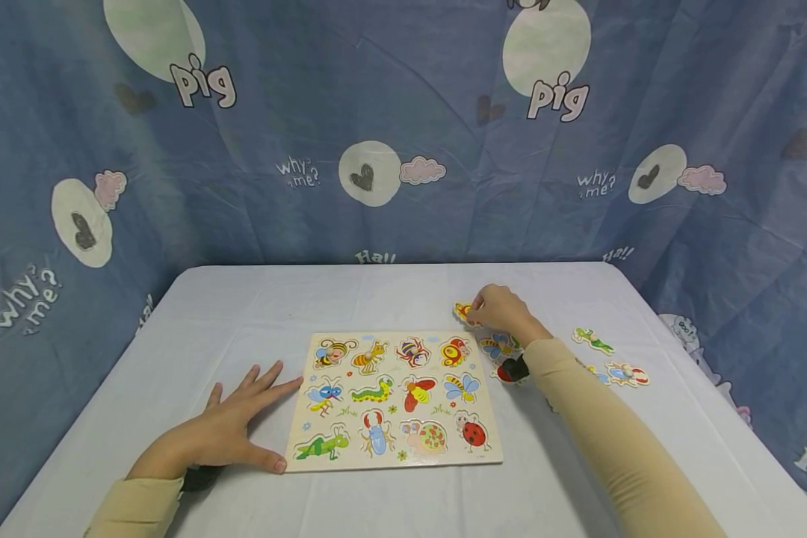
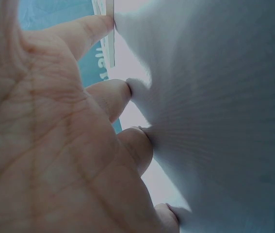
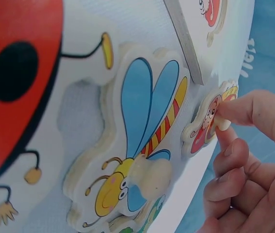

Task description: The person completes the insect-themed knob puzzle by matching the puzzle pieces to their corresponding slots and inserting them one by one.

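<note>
A wooden puzzle board [image 1: 394,468] printed with colourful bugs lies in the middle of the white table. My left hand [image 1: 225,433] is spread flat at its left side, thumb at the near corner and index finger at the left edge. In the left wrist view its fingertips [image 2: 122,92] press the cloth. Beyond the board's far right corner, my right hand [image 1: 504,310] pinches the knob of a red-and-yellow bug puzzle piece [image 3: 206,127] between thumb and index finger. Close by lie a blue-winged dragonfly piece [image 3: 137,107] with a pale knob and a ladybug piece [image 3: 11,87].
Right of my right forearm lie a green grasshopper piece [image 1: 593,341] and a blue-and-red beetle piece [image 1: 628,374]. The white-covered table [image 1: 255,299] meets a blue printed curtain [image 1: 403,97] at the back and sides.
</note>
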Tool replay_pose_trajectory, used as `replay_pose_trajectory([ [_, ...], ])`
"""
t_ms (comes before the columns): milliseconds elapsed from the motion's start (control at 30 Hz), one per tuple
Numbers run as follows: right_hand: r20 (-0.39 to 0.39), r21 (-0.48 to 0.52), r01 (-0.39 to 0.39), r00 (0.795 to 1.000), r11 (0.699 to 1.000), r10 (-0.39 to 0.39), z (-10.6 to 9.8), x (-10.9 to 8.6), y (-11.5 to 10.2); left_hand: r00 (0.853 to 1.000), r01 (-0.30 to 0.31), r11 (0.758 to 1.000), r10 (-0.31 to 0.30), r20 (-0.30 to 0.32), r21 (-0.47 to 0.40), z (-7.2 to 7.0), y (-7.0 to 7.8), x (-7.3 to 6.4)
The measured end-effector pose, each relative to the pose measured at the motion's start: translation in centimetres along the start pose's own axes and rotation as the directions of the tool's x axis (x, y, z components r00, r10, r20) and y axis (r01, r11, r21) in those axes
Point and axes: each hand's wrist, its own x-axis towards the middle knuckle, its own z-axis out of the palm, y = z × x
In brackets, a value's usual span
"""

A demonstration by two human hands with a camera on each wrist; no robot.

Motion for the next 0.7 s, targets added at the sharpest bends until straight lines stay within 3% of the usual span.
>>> replay_pose_trajectory([
  [467,0.007,0.012,0.023,1.000,1.000,-0.023,0.40,0.18,0.12,1.000,-0.003,1.000,0.003,-0.003,-0.006,0.03,0.05,-0.09],
  [700,0.038,0.062,-0.005,0.999,0.998,0.002,0.53,0.09,0.11,1.000,-0.010,1.000,0.010,-0.007,0.002,-0.04,0.04,-0.05],
])
